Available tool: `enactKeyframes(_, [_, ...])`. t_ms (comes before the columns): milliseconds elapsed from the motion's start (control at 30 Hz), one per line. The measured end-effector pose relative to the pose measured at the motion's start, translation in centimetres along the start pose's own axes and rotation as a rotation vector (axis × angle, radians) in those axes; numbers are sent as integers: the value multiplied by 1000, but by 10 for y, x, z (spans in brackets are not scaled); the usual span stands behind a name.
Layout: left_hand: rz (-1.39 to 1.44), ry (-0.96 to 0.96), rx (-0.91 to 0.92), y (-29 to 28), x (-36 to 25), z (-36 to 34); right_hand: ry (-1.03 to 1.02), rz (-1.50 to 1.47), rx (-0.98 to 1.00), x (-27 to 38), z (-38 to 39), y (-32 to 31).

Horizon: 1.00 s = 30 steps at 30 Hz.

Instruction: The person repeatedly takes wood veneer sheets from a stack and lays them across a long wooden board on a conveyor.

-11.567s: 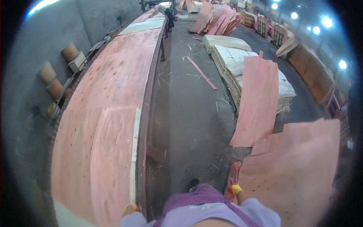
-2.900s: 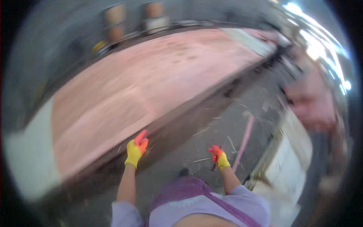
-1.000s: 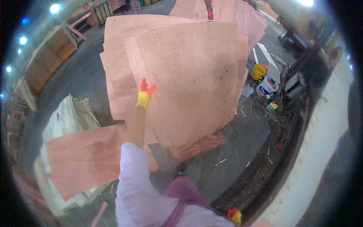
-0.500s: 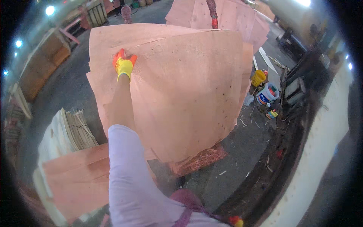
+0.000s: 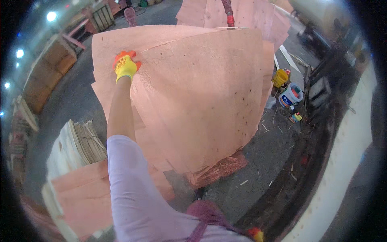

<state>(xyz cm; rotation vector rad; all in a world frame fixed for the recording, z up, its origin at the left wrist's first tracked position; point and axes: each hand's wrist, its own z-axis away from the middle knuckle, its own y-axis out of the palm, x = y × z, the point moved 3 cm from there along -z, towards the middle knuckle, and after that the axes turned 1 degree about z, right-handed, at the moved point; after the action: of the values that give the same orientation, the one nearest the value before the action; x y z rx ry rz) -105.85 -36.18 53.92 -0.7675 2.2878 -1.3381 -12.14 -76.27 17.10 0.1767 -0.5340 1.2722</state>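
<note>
My left hand [image 5: 127, 65], in a yellow glove with orange fingers, is at the upper left of a large, uneven stack of pink veneer sheets [image 5: 201, 88], its fingers curled on the edge of a top sheet. That arm stretches over the stack. My right hand [image 5: 256, 234] shows only as a sliver of glove at the bottom right, apart from the stack; its fingers are mostly hidden. Below the sheets lies reddish crumpled material [image 5: 217, 169].
At the lower left are pale veneer stacks [image 5: 76, 141] and pink offcuts [image 5: 76, 201]. A yellow bucket [image 5: 279, 78] and white pail [image 5: 291, 95] stand on the right, beside a curving pale-topped edge [image 5: 346, 141]. A red-wrapped post [image 5: 229, 18] rises behind.
I have turned from the long sheet-covered table to this pink stack. Over the last second my left hand has moved up and left, and its spread fingers have curled onto a sheet's edge.
</note>
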Motion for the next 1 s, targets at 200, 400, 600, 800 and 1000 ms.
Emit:
enactKeyframes(200, [-88,-55,94,-5,-4,-23,-25,-60,43,-4,-7,1])
enactKeyframes(400, [8,-20,143,21,22,-51,-51,-87,49,-18,-6,3])
enactKeyframes(600, [1088,-344,525,74,45,-19,61,-504,34,43,95,63])
enactKeyframes(800, [1623,-361,528,144,33,95,-150,92,171,22,27,29])
enactKeyframes(1000, [1152,-523,553,182,-2,187,-266,242,168,70,19,66])
